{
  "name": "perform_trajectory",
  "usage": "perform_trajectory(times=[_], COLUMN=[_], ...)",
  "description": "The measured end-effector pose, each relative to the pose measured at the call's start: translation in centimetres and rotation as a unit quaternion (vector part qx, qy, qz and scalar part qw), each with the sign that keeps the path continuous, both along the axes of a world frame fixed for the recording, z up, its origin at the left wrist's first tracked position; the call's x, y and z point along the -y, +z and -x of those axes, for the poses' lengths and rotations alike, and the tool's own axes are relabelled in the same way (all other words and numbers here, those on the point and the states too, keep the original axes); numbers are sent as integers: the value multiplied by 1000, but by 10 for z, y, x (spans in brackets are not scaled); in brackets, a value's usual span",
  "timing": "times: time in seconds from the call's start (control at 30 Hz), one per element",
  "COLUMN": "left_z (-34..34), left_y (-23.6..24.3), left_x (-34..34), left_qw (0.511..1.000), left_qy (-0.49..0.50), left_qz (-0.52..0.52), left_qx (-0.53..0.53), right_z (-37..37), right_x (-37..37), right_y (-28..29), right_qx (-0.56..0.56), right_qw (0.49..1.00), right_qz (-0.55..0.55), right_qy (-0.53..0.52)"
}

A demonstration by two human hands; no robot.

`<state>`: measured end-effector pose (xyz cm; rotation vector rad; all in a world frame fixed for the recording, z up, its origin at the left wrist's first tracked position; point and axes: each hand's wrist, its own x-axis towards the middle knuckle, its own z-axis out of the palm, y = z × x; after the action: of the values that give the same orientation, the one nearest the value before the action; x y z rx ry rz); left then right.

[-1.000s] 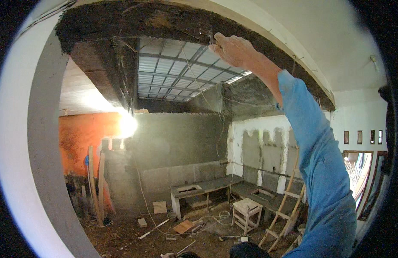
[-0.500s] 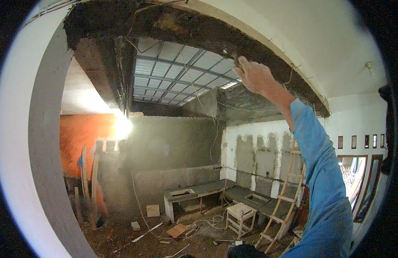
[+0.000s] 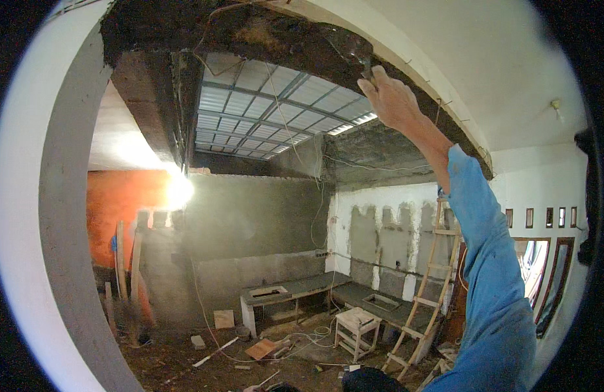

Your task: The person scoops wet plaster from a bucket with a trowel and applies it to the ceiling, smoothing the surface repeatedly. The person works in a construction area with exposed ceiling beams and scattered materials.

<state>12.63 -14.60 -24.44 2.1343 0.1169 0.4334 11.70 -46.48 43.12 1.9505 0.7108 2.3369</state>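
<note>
My right hand [image 3: 393,98], at the end of a blue-sleeved arm, is raised high at the right of centre, closed on the handle of a flat metal trowel [image 3: 351,46]. The blade lies up against the dark, rough underside of an overhead beam [image 3: 256,32]; whether it touches is hard to tell. Thin bent wires [image 3: 439,111] stick out along the beam's edge, near my hand. My left hand is out of view.
A plastered column [image 3: 66,196] stands close at the left. Beyond are concrete counters [image 3: 315,281], a wooden stool [image 3: 357,320], a leaning wooden ladder [image 3: 426,300], loose timber [image 3: 122,261], cables and debris on the dirt floor, and a bright lamp [image 3: 178,189].
My right hand dropped down and rightward along the beam, then rose slightly. The trowel's blade now shows broadside. The view of the room has shifted a little.
</note>
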Motion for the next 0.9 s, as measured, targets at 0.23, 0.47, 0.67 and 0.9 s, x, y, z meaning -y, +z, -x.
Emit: perform_trajectory(times=[0.23,0.47,0.67,0.9], left_z=[-22,-25,-54,-53], left_y=[-22,-19,-56,-60], left_x=[-2,-2,-1,0], left_qw=[999,995,994,998], left_qy=[16,-35,22,5], left_qz=[-33,25,-97,-61], left_qx=[-19,-88,-40,-21], right_z=[12,12,2,2], right_x=[-34,-38,-6,-16], right_y=[6,31,8,-3], right_qx=[42,-1,-8,-5], right_qw=[994,993,998,993], right_qz=[94,48,0,51], right_qy=[-39,-109,-59,-102])
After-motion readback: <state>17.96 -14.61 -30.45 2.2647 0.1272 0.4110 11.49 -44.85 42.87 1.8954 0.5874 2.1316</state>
